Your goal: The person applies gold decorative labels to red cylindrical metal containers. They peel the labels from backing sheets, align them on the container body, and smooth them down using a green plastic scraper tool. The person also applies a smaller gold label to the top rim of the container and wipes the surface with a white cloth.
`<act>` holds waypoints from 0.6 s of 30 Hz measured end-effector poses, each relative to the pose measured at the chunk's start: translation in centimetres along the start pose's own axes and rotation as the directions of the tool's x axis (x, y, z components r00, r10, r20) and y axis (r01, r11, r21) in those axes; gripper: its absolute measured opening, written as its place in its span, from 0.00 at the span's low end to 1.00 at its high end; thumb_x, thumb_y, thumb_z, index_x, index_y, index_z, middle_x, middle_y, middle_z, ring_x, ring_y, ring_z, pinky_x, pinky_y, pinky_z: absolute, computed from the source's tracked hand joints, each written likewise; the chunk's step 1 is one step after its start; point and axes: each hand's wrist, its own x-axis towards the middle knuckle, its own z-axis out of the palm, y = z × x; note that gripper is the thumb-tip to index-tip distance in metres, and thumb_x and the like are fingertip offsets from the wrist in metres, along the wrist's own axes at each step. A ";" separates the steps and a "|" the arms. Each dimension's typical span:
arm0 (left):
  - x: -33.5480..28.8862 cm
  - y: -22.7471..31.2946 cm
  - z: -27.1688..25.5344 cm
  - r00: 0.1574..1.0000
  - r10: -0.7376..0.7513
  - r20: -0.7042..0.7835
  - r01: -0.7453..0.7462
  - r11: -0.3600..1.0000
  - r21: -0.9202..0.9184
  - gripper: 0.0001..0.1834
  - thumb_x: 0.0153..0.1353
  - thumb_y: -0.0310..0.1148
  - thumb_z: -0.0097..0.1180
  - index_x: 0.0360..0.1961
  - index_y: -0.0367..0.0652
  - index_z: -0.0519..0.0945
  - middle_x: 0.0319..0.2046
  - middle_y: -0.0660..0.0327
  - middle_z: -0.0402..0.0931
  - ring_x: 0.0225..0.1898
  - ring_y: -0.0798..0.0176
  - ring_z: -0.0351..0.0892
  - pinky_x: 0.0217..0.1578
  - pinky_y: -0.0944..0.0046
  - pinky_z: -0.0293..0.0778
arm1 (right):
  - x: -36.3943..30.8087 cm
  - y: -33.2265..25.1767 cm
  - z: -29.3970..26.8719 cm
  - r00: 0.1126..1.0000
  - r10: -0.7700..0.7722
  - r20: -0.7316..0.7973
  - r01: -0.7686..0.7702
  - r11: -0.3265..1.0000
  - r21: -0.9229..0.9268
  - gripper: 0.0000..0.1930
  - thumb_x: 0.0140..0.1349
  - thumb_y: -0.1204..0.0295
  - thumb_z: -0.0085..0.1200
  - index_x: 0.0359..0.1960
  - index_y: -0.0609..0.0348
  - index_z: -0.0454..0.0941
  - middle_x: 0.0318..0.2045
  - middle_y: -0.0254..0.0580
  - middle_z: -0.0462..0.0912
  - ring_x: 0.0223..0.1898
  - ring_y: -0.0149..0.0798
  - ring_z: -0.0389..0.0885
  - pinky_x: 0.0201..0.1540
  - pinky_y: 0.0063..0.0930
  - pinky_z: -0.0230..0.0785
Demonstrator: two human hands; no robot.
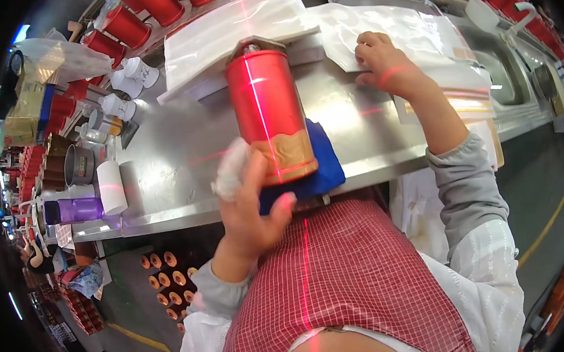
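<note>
A red metal cylinder [265,105] with a gold patterned band at its near end lies tilted on the steel counter, its near end over a folded blue cloth [323,157]. Its far end leans at a small metal-and-white support. Beside the gold band, my left hand [248,211] has its fingers closed around a white wad of cloth or tissue [231,171], thumb apart. My right hand [388,64] is over white sheets [376,22] at the back right. Its fingers are bent, with a gap to the thumb, and nothing shows in them.
A white padded sheet [233,35] covers the back of the counter. Small white jars [139,71], a paper roll [111,188] and a purple container [78,210] stand left. Red cylinders [159,5] line the back. A sink [510,75] is at right.
</note>
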 end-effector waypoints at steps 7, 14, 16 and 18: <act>4.5 5.3 3.1 0.869 -0.019 0.495 0.421 0.555 -0.718 0.30 0.60 0.30 0.59 0.62 0.34 0.66 0.57 0.44 0.67 0.57 0.51 0.72 0.57 0.56 0.69 | 2.3 2.8 0.2 0.985 -0.159 -0.066 0.164 0.983 0.080 0.12 0.44 0.83 0.59 0.29 0.58 0.70 0.48 0.46 0.73 0.54 0.52 0.70 0.55 0.38 0.66; 11.9 7.2 17.2 0.498 -0.658 0.565 0.374 -0.425 -0.824 0.33 0.67 0.36 0.52 0.68 0.34 0.54 0.55 0.54 0.65 0.52 0.60 0.70 0.51 0.61 0.70 | 1.7 4.2 -0.1 0.954 -0.251 -0.164 0.282 0.937 0.207 0.10 0.46 0.81 0.60 0.29 0.58 0.73 0.47 0.46 0.75 0.53 0.52 0.71 0.55 0.37 0.67; 14.0 5.9 18.7 0.386 -0.761 0.521 0.284 -0.440 -0.852 0.29 0.67 0.37 0.52 0.64 0.35 0.59 0.53 0.55 0.67 0.48 0.62 0.71 0.47 0.63 0.70 | 1.7 4.2 -0.1 0.949 -0.282 -0.139 0.307 0.929 0.207 0.10 0.45 0.81 0.61 0.30 0.58 0.75 0.47 0.45 0.75 0.54 0.51 0.71 0.55 0.37 0.67; 15.4 4.6 20.1 0.308 -0.816 0.490 0.309 -0.401 -0.862 0.24 0.67 0.37 0.51 0.59 0.36 0.64 0.49 0.56 0.69 0.44 0.63 0.72 0.43 0.64 0.70 | 1.4 4.0 -0.1 0.949 -0.286 -0.132 0.311 0.919 0.242 0.11 0.45 0.81 0.61 0.32 0.58 0.76 0.46 0.45 0.75 0.55 0.51 0.71 0.56 0.37 0.68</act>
